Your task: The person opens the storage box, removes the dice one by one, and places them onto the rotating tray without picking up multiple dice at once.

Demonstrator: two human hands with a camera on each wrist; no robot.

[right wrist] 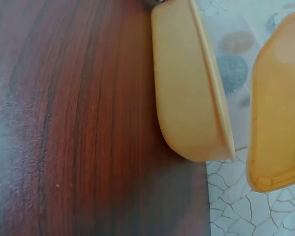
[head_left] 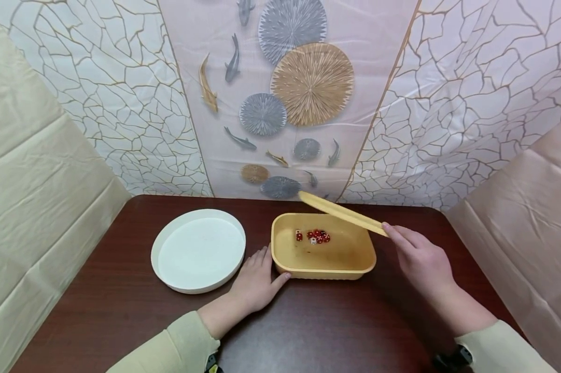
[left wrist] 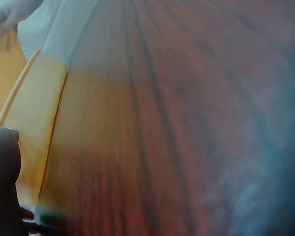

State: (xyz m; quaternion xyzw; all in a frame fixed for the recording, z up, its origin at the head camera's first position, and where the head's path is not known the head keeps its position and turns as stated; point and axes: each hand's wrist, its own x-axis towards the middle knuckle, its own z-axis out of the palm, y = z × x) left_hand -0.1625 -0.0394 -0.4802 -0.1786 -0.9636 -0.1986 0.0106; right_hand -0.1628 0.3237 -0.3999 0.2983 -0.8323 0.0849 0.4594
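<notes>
A yellow rectangular box stands uncovered on the table, with several small red dice and a white die on its floor. My right hand pinches one end of the yellow lid, which hangs tilted above the box's right and back side. In the right wrist view the lid is apart from the box. My left hand rests at the box's left side, its fingers extended along the wall and the thumb at the front left corner.
A round white tray with a low rim lies left of the box, close to my left hand. Dark brown wooden table lies beneath everything. A patterned cloth hangs behind the table's back edge, and beige cloth walls flank both sides.
</notes>
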